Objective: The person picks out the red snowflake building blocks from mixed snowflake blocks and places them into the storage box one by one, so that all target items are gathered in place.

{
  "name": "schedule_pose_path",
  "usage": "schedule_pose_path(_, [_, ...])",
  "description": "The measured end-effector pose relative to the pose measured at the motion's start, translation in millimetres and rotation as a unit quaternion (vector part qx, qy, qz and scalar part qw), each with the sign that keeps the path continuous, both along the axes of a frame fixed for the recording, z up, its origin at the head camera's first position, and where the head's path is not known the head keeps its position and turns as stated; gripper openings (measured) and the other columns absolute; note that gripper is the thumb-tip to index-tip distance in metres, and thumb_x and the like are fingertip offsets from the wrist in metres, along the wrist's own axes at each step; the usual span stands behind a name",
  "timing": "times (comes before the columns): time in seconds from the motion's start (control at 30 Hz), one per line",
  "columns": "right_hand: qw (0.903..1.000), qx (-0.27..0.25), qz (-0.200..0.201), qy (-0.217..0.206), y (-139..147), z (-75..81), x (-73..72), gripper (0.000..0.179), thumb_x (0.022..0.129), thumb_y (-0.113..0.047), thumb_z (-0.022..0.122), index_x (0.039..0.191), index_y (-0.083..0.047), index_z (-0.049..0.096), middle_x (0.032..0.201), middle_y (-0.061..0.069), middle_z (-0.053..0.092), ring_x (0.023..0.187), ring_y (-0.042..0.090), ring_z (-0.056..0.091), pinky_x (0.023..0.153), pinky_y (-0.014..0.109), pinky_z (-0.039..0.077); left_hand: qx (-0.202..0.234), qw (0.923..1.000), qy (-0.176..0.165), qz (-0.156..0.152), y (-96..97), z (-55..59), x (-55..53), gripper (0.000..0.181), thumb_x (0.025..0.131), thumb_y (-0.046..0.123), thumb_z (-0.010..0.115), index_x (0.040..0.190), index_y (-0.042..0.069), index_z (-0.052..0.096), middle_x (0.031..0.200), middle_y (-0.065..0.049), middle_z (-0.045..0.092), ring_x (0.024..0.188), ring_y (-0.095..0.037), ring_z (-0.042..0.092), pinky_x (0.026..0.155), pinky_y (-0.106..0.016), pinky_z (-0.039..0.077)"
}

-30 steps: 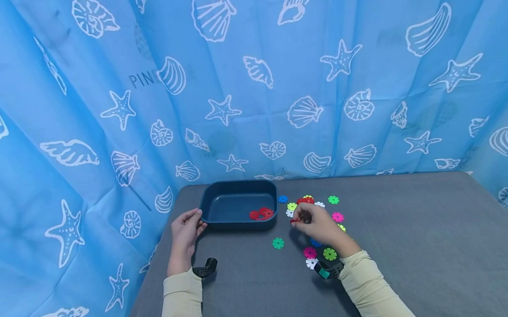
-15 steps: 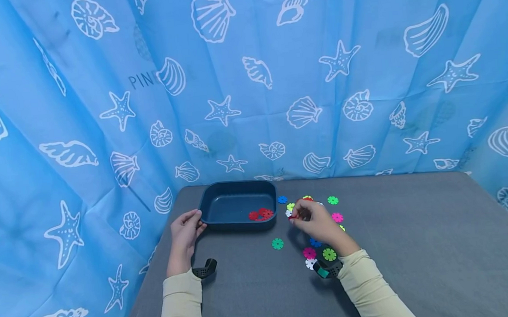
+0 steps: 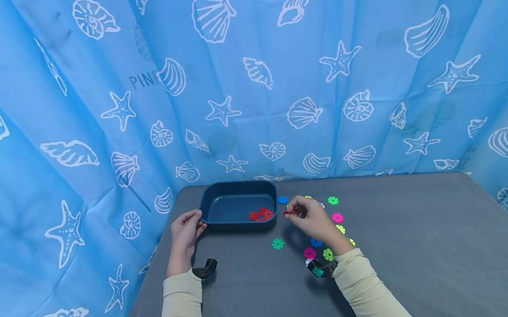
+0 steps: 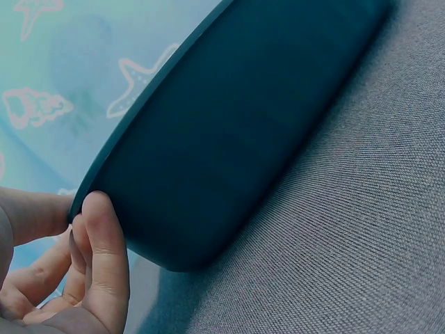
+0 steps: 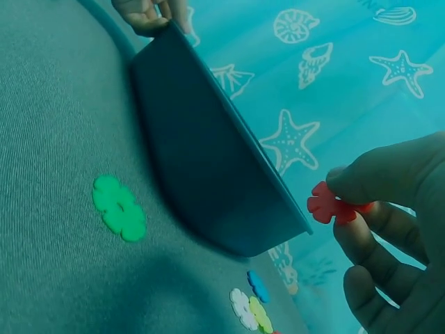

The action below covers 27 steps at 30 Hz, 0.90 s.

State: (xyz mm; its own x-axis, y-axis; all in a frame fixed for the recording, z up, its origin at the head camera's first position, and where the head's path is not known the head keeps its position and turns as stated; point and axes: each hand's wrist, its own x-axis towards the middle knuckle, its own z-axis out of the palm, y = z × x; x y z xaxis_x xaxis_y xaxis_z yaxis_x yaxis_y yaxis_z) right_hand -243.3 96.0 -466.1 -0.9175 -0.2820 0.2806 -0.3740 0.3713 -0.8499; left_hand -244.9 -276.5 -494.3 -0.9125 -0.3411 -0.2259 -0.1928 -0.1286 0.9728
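Note:
A dark blue rectangular bin (image 3: 241, 225) stands on the grey cloth, with several red notched discs (image 3: 261, 214) lying in its right front corner. My left hand (image 3: 186, 234) pinches the bin's left front corner, thumb and fingers on either side of the rim, as the left wrist view (image 4: 101, 257) also shows. Between thumb and fingertips my right hand (image 3: 313, 220) pinches a red notched disc (image 5: 332, 204), just right of the bin and raised above the cloth. In the right wrist view the red disc is near the bin's rim.
Loose notched discs in several colours lie right of the bin, some hidden under the right hand. A green disc (image 3: 277, 244) lies in front of the bin, a blue disc (image 3: 282, 200) beside its right wall. A blue shell-print curtain (image 3: 248, 80) hangs behind the table.
My right hand has moved slightly left and up toward the bin, carrying the red disc. The left hand and the bin have stayed put.

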Motion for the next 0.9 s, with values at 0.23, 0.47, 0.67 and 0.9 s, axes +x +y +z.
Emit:
schedule_pose_path(0.23, [0.9998, -0.015, -0.007, 0.009, -6, 0.7, -2.4, 0.007, 0.099, -0.011, 0.076, 0.097, -0.01, 0.069, 0.092, 0.005, 0.073, 0.083, 0.022, 0.062, 0.071, 0.029, 0.054, -0.004, 1.0, 0.0, 0.005, 0.1, -1.8, 0.1, 0.04, 0.107, 0.027, 0.066, 0.14, 0.004, 0.062, 0.116, -0.008, 0.06, 0.096, -0.014, 0.063, 0.083, -0.023, 0.064])
schedule_pose_path(0.47, [0.999, -0.038, 0.001, 0.022, -14, -2.4, -8.1, 0.006, 0.098, -0.006, 0.075, 0.098, -0.005, 0.068, 0.093, 0.009, 0.075, 0.083, 0.025, 0.063, 0.069, 0.031, 0.054, -0.001, 1.0, 0.002, 0.005, -0.6, -2.5, -0.3, 0.041, 0.107, 0.027, 0.067, 0.14, 0.003, 0.062, 0.116, -0.008, 0.061, 0.096, -0.015, 0.064, 0.083, -0.023, 0.064])
schedule_pose_path(0.67, [0.9984, -0.05, 0.001, 0.028, -18, -4.3, -12.1, 0.007, 0.098, -0.006, 0.075, 0.098, -0.006, 0.068, 0.093, 0.008, 0.074, 0.082, 0.023, 0.063, 0.068, 0.029, 0.055, 0.001, 1.0, -0.001, 0.005, -0.9, -2.2, -1.4, 0.04, 0.107, 0.028, 0.066, 0.14, 0.005, 0.062, 0.118, -0.008, 0.061, 0.097, -0.014, 0.064, 0.084, -0.023, 0.064])
schedule_pose_path(0.9, [0.9981, -0.058, 0.001, 0.023, -22, -5.1, -14.6, 0.007, 0.098, -0.004, 0.075, 0.098, -0.005, 0.068, 0.094, 0.011, 0.074, 0.083, 0.022, 0.064, 0.07, 0.032, 0.056, 0.001, 1.0, 0.0, 0.0, -1.3, -1.3, -1.0, 0.043, 0.107, 0.03, 0.066, 0.142, 0.004, 0.061, 0.122, -0.008, 0.059, 0.097, -0.014, 0.062, 0.083, -0.021, 0.063])
